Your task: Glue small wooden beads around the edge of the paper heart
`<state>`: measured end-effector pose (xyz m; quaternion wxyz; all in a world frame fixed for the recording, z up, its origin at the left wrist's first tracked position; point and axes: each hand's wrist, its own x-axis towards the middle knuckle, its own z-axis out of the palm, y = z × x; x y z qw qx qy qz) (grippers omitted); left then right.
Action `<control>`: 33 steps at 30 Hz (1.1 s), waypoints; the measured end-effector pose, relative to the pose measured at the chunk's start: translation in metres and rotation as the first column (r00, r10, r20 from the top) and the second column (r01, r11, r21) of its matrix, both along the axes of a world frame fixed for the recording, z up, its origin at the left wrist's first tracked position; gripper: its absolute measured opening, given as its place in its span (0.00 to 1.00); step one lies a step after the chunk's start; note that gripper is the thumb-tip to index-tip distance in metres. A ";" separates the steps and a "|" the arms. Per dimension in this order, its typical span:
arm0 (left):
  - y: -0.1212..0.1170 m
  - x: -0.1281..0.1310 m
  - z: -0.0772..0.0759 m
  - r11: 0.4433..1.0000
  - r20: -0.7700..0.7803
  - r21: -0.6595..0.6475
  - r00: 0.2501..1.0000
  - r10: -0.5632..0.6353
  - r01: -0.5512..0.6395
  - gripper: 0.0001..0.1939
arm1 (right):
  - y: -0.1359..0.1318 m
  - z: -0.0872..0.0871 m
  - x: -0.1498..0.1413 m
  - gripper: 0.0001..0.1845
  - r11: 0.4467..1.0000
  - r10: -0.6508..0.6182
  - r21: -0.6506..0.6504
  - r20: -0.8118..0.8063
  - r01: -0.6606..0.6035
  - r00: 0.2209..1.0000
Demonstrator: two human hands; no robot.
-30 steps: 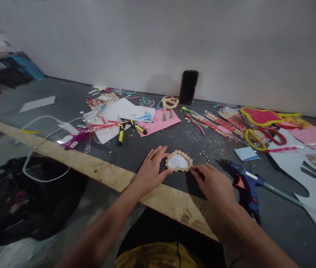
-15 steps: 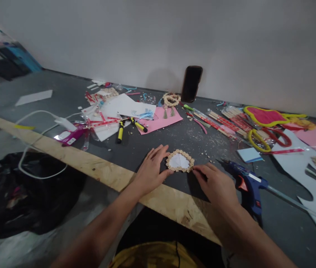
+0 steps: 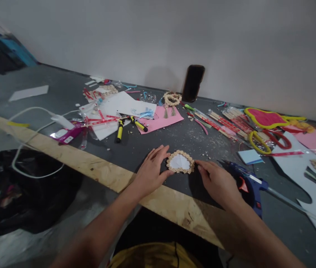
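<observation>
A small white piece rimmed with pale wooden-looking beads point(image 3: 180, 162) lies flat on the dark tabletop. On its left side is my left hand point(image 3: 152, 169), fingers stretched and apart, with the thumb and a fingertip against the beaded rim. My right hand point(image 3: 219, 181) is at the opposite edge, its fingers curled and pressed together at the beads; anything pinched between them is hidden. Close beyond that hand lies a blue glue gun point(image 3: 248, 186), partly covered by my forearm, with a clear glue stick point(image 3: 284, 201) sticking out of its back.
Yellow-black pliers point(image 3: 119, 131), pink paper point(image 3: 162, 121) and a beaded ring point(image 3: 171, 98) lie farther back. A phone point(image 3: 193, 83) leans on the wall. Yellow-handled scissors point(image 3: 259, 142), wrapped sticks and white cut sheet point(image 3: 292, 163) are at right. A black bag point(image 3: 32, 197) sits below the wooden edge point(image 3: 96, 171).
My right hand has shifted slightly; its index finger now reaches straighter along the right edge of the beaded piece. My left hand stays in place. The view has moved a little.
</observation>
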<state>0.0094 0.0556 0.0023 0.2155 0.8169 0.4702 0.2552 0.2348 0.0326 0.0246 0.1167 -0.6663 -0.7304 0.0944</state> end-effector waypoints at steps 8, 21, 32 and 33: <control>0.001 0.000 0.000 1.000 0.014 0.005 1.000 0.001 -0.001 0.37 | -0.001 0.002 0.000 0.17 1.000 0.002 -0.001 -0.001 -0.002 1.000; 0.000 0.000 0.002 1.000 0.004 -0.020 1.000 0.009 -0.009 0.36 | 0.000 0.000 -0.001 0.17 1.000 0.004 0.015 -0.013 -0.003 1.000; 0.000 0.000 0.002 1.000 0.006 -0.020 1.000 0.007 -0.007 0.35 | -0.001 0.001 -0.001 0.17 0.999 0.014 0.037 0.012 -0.015 1.000; 0.000 0.000 0.002 1.000 0.006 -0.021 1.000 0.007 -0.007 0.35 | -0.001 0.001 -0.001 0.17 0.999 0.013 0.043 0.015 -0.013 1.000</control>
